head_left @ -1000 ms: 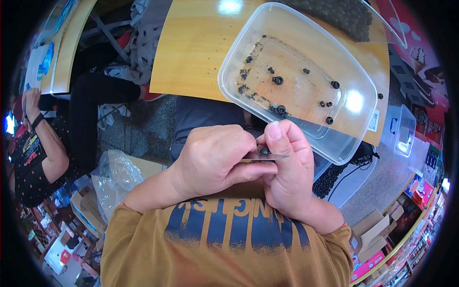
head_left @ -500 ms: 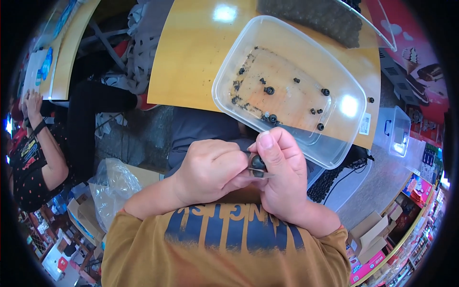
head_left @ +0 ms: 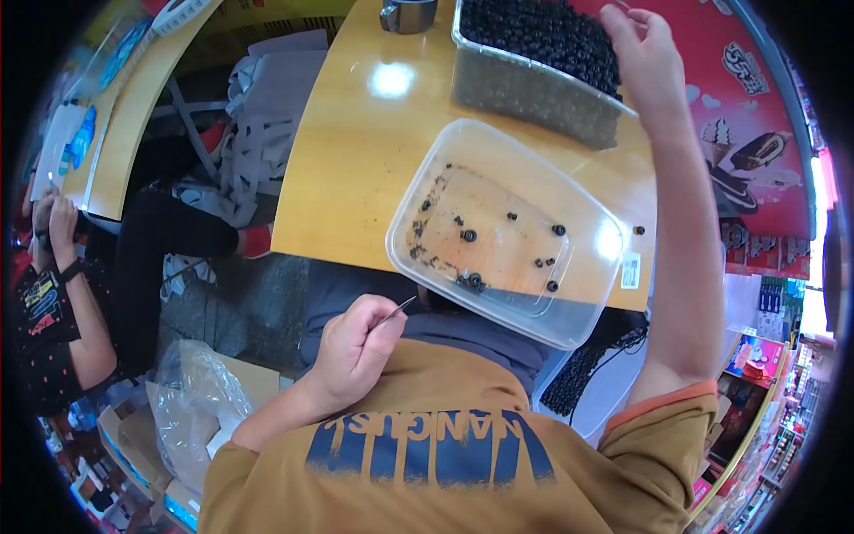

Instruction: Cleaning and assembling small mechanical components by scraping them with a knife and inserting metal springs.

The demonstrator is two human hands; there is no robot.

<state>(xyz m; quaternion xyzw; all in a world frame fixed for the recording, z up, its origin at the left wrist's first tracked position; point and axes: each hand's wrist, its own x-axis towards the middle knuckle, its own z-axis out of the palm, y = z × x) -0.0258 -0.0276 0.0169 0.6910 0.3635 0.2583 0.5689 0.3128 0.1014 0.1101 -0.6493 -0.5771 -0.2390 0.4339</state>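
My left hand (head_left: 360,345) is closed around a thin, pointed metal blade (head_left: 397,310), which sticks out past the thumb toward the near side of the shallow tub. My right hand (head_left: 648,55) is stretched far forward over the right edge of a deep clear bin (head_left: 534,89). Small black round pieces (head_left: 538,34) fill that bin in a heap. Its thumb and fingers look apart, with nothing visible between them, though the picture's top edge cuts them close. A shallow clear plastic tub (head_left: 416,187) lies between my hands, holding several scattered black pieces (head_left: 469,236) and dark crumbs.
Both containers stand on a yellow table (head_left: 342,133). A metal cup (head_left: 407,15) is at its far edge, and one loose black piece (head_left: 640,230) lies right of the tub. Another person (head_left: 67,311) sits at the left. Clear plastic wrap (head_left: 200,396) lies at lower left.
My hands have parted. The right has left the black round piece held near my chest and reached forward to the bin; the left has drawn back with the blade. The view has tilted up.
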